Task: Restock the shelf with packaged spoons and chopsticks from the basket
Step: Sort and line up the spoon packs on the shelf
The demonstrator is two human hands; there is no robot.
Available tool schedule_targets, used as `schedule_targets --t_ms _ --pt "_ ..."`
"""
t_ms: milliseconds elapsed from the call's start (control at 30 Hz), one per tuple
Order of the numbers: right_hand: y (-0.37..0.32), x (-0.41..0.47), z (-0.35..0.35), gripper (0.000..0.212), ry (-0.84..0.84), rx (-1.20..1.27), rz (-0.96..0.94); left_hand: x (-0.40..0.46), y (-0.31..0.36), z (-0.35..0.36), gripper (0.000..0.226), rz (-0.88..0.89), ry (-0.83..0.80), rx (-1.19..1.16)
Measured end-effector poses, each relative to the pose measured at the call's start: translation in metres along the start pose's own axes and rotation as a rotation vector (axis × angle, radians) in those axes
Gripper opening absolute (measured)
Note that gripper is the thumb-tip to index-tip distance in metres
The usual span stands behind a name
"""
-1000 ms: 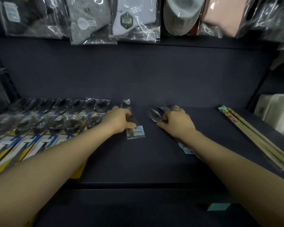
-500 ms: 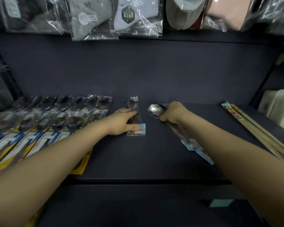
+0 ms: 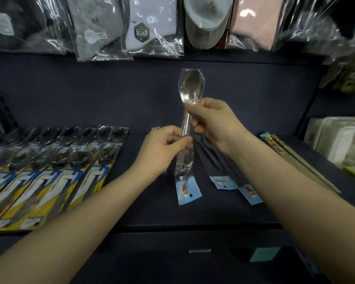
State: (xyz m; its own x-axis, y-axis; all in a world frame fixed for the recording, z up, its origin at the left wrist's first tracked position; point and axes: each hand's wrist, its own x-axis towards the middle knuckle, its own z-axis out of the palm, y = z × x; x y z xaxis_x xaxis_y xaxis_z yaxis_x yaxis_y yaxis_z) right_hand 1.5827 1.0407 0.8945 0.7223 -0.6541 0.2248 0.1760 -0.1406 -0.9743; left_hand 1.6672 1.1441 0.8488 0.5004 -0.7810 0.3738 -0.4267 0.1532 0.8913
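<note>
A clear-packaged metal spoon (image 3: 191,87) with a blue label stands upright above the dark shelf (image 3: 143,203). My right hand (image 3: 215,124) grips its neck just under the bowl. My left hand (image 3: 160,148) pinches the same package lower down on the handle. Two more spoon packages with blue labels (image 3: 223,182) slant down beneath my right wrist; I cannot tell whether they rest on the shelf or hang from that hand. A tip of another package (image 3: 155,128) peeks out behind my left hand. Packaged chopsticks (image 3: 295,160) lie on the shelf at the right. The basket is out of view.
A row of several spoons on yellow-and-blue cards (image 3: 55,167) covers the shelf's left part. Bagged socks (image 3: 150,27) hang above along the back. Pale plastic-wrapped trays (image 3: 342,140) sit at the far right. A lower shelf edge (image 3: 199,251) runs below.
My right hand lifted one spoon package off the shelf and turned it upright. My left hand let go of the package it had laid down and took hold of the raised one.
</note>
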Motion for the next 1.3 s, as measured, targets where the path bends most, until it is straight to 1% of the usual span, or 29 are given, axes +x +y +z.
schedule_targets --t_ms 67,133,167,200,233,300,333,400,467,500,533,567,600,667,700,767,800,833,867,900,967,1000,1033,1067,1133,1167,1233,1300 --pt "-0.001 -0.006 -0.002 0.027 0.013 -0.034 -0.053 -0.005 0.004 0.005 0.006 -0.037 0.007 -0.082" --pt "0.001 -0.014 -0.005 0.010 -0.034 -0.125 -0.076 -0.007 0.007 0.008 0.008 -0.110 0.010 -0.186" --pt "0.005 -0.018 -0.008 0.019 -0.073 -0.192 -0.049 -0.007 0.008 0.009 0.009 -0.152 0.013 -0.249" --pt "0.010 -0.024 -0.012 0.033 -0.114 -0.267 0.005 -0.007 0.009 0.008 0.011 -0.190 0.018 -0.307" --pt "0.015 -0.031 -0.017 0.040 -0.159 -0.349 0.049 -0.006 0.008 0.008 0.013 -0.223 0.023 -0.356" --pt "0.027 -0.049 -0.025 0.038 -0.248 -0.450 0.080 -0.005 0.008 0.007 0.017 -0.283 0.021 -0.440" --pt "0.032 -0.056 -0.029 0.037 -0.292 -0.433 0.081 -0.005 0.007 0.008 0.019 -0.311 0.015 -0.470" --pt "0.041 -0.067 -0.035 0.045 -0.365 -0.314 0.082 -0.006 0.007 0.011 0.020 -0.370 0.017 -0.509" --pt "0.050 -0.068 -0.041 0.058 -0.352 -0.242 0.055 -0.007 0.005 0.015 0.018 -0.425 0.033 -0.527" --pt "0.052 -0.068 -0.042 0.063 -0.339 -0.259 0.018 -0.008 0.004 0.017 0.016 -0.451 0.039 -0.532" --pt "0.052 -0.070 -0.043 0.065 -0.336 -0.298 -0.033 -0.009 0.003 0.019 0.014 -0.475 0.044 -0.525" --pt "0.053 -0.071 -0.043 0.062 -0.350 -0.356 -0.105 -0.010 0.002 0.021 0.011 -0.498 0.049 -0.508" --pt "0.053 -0.072 -0.044 0.056 -0.370 -0.436 -0.200 -0.011 0.001 0.022 0.010 -0.517 0.061 -0.488" --pt "0.055 -0.073 -0.046 0.034 -0.350 -0.670 -0.450 -0.014 0.000 0.024 0.009 -0.536 0.080 -0.477" --pt "0.059 -0.071 -0.046 0.024 -0.290 -0.805 -0.588 -0.015 0.000 0.024 0.008 -0.539 0.077 -0.479" --pt "0.069 -0.066 -0.045 0.021 -0.098 -1.033 -0.839 -0.019 0.001 0.026 0.012 -0.539 0.055 -0.462" --pt "0.072 -0.062 -0.044 0.017 0.001 -1.098 -0.936 -0.021 0.001 0.026 0.013 -0.536 0.040 -0.442" --pt "0.073 -0.060 -0.041 0.011 0.062 -1.140 -1.030 -0.022 0.000 0.026 0.013 -0.534 0.023 -0.425" --pt "0.071 -0.059 -0.038 0.007 0.074 -1.180 -1.130 -0.022 -0.001 0.025 0.012 -0.533 0.009 -0.408" --pt "0.069 -0.058 -0.035 0.014 0.065 -1.232 -1.221 -0.022 -0.002 0.023 0.011 -0.534 -0.008 -0.388" --pt "0.066 -0.052 -0.029 0.037 0.010 -1.335 -1.335 -0.018 -0.006 0.016 0.009 -0.525 -0.047 -0.285" --pt "0.065 -0.047 -0.026 0.040 -0.028 -1.374 -1.345 -0.016 -0.008 0.011 0.009 -0.513 -0.059 -0.199" --pt "0.066 -0.041 -0.023 0.037 -0.079 -1.410 -1.331 -0.012 -0.011 0.006 0.010 -0.489 -0.060 -0.100" --pt "0.069 -0.033 -0.020 0.028 -0.128 -1.442 -1.324 -0.009 -0.015 -0.001 0.009 -0.443 -0.054 0.002" --pt "0.074 -0.017 -0.017 0.009 -0.192 -1.515 -1.292 -0.001 -0.025 -0.017 0.008 -0.301 -0.048 0.223" --pt "0.075 -0.010 -0.015 0.006 -0.217 -1.541 -1.261 0.002 -0.031 -0.026 0.009 -0.224 -0.067 0.367" --pt "0.080 0.000 -0.011 0.014 -0.293 -1.553 -1.173 0.007 -0.041 -0.042 0.016 -0.093 -0.158 0.676" --pt "0.083 0.004 -0.006 0.005 -0.389 -1.581 -1.051 0.011 -0.051 -0.053 0.027 0.003 -0.309 0.865"
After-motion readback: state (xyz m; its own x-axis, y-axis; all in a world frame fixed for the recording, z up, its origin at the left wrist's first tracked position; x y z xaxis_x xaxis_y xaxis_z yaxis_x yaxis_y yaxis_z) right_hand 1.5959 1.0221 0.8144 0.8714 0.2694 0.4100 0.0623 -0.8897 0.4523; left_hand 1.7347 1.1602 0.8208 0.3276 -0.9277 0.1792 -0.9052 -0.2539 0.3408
